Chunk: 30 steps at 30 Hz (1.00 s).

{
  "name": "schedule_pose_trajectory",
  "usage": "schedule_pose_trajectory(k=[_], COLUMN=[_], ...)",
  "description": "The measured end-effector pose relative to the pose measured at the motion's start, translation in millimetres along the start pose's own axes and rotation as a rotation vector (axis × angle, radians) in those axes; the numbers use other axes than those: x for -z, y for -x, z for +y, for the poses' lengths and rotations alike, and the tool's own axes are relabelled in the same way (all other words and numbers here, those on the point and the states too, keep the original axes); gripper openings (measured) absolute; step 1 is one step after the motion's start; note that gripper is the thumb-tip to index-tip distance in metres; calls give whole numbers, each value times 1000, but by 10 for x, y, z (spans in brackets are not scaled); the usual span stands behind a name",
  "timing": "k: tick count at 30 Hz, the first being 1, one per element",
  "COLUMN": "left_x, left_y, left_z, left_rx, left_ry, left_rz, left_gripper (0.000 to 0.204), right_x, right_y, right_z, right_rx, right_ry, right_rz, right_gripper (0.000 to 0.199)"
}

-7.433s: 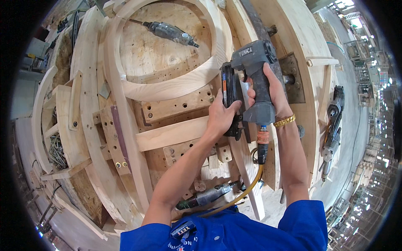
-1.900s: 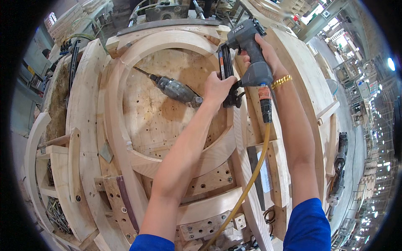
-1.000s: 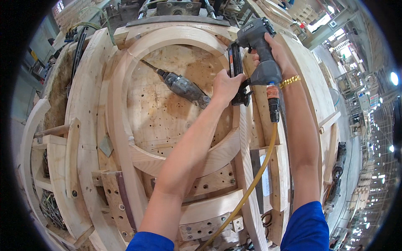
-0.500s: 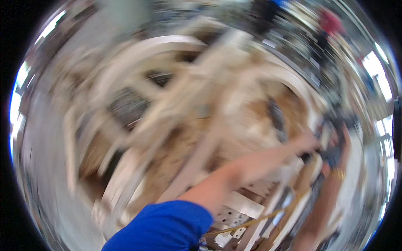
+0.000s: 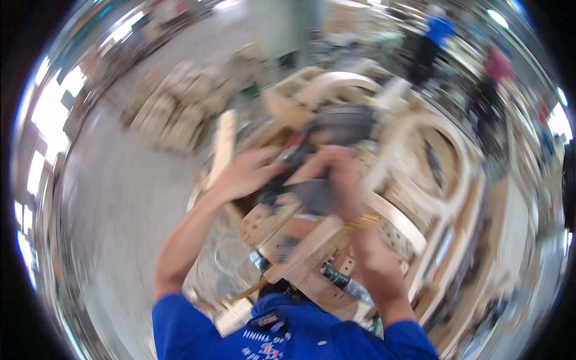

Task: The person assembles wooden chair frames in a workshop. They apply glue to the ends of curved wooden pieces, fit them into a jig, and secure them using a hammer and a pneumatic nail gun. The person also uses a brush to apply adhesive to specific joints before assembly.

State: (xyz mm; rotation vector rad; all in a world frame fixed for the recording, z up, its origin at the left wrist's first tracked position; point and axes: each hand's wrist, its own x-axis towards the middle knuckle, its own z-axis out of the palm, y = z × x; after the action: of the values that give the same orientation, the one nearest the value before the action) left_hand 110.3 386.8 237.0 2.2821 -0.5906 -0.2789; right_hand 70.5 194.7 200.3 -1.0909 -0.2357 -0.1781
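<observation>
A dark hand-held power tool [image 5: 343, 123], blurred by motion, is held in front of me above pale wooden parts; its exact kind does not show. My left hand [image 5: 255, 171] grips it at the left, fingers against its dark body. Around its near part my right hand [image 5: 341, 174] is closed, with a gold-coloured bracelet [image 5: 363, 223] at the wrist. Below the hands lie drilled wooden blocks [image 5: 258, 225] and a light wooden bar [image 5: 309, 247]. A curved wooden frame [image 5: 459, 171] with a rounded opening lies to the right of my hands.
Stacked wooden parts [image 5: 174, 114] sit on the grey floor [image 5: 114, 198] at the far left. A pillar [image 5: 279, 30] rises at the back. Two people, one in blue [image 5: 440, 30] and one in red [image 5: 498, 65], are at the far right. A dark-and-clear bottle-like object [image 5: 339, 277] lies near me.
My view has swung so both hands now appear near the middle instead of far right. The dark tool is now in front of me, above the wooden parts.
</observation>
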Motion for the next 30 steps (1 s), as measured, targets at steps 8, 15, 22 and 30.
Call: schedule_pose_trajectory(k=[8, 15, 22, 30], left_x=[441, 426, -1061, -3296], left_y=[2596, 2494, 336, -1971], left_z=[-731, 102, 756, 982], left_rx=[374, 253, -621, -978], left_ry=[104, -185, -97, -610], left_rz=[607, 321, -376, -433], left_gripper=[38, 40, 13, 33], right_x=[-825, -354, 352, 1272], right_y=[-665, -97, 1778, 4189], right_z=[2048, 1973, 208, -891], right_rx=[-583, -681, -74, -488], right_ry=[-288, -138, 681, 1360], right_rz=[742, 484, -138, 662], right_gripper=[34, 30, 23, 55])
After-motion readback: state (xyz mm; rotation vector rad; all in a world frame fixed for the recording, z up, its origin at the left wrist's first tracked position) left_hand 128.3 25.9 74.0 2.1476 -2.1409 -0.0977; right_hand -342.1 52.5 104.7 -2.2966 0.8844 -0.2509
